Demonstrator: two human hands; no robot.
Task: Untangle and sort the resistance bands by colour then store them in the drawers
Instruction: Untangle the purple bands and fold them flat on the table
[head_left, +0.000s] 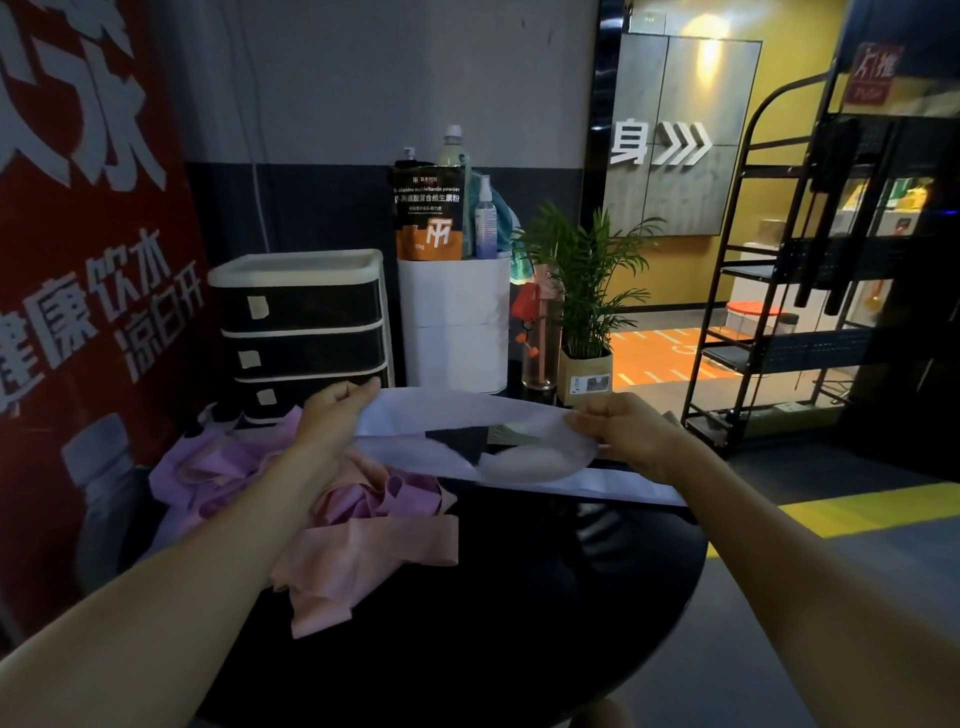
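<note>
The round black table (467, 649) fills the near ground, its glossy top bare across the front and right, where the curved edge falls away to a grey floor with a yellow stripe (857, 514). On the left half lies a tangled heap: a pink band (363, 561) nearest, draped toward the table's middle, and purple bands (218, 467) behind and left of it, reaching close to the left rim.

Above the heap both forearms reach forward. The left hand (332, 415) pinches one end of a pale lilac-white band (467, 447) between thumb and curled fingers; the right hand (634, 431) grips the other end, fingers closed round it. The band is held off the table and stretched between the hands, its long axis running left to right, roughly level, with a looser fold sagging beneath and a tail trailing out past the right wrist toward the table's right edge.

Just behind the left hand stands a drawer unit (301, 332) with three dark drawers, all shut, each bearing a pale label. Beside it on the right is a white cylinder (454, 322) topped with a supplement pouch (428, 213) and bottles, then a potted plant (587, 312). A red poster (78, 260) closes the left side; a black metal rack (779, 286) stands farther right.
</note>
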